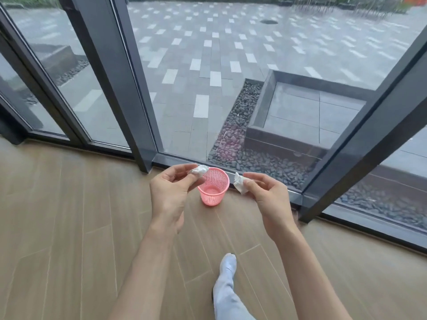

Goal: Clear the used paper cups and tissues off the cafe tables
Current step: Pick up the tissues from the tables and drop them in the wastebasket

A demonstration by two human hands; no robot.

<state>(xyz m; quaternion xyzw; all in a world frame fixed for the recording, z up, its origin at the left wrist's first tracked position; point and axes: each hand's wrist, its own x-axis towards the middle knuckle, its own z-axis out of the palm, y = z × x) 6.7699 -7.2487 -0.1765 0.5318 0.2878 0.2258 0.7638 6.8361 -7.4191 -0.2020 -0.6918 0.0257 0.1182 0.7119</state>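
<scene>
Wood-plank floor [69, 227] fills the lower view, wide bare room to the left and behind the hands; floor-to-ceiling glass wall [208, 77] with dark metal frames [111, 72] runs along its far edge, sill angling from left down to right; paved yard and a strip of grey pebbles [242, 135] lie outside; no brand, label or writing readable anywhere. Person's leg in pale trousers with a white sock [227, 264] steps forward at bottom centre. Small pink mesh basket [213, 195] stands upright on the floor just beside the sill, near a frame post, looks empty. Left hand [171, 192] raised above the basket's left rim, grip narrow, thumb and fingertips pinching a crumpled white tissue [200, 170]; right hand [268, 195] just right of the basket, grip narrow, pinching a second crumpled tissue [240, 184]; both tissues off the floor, apart from each other.
</scene>
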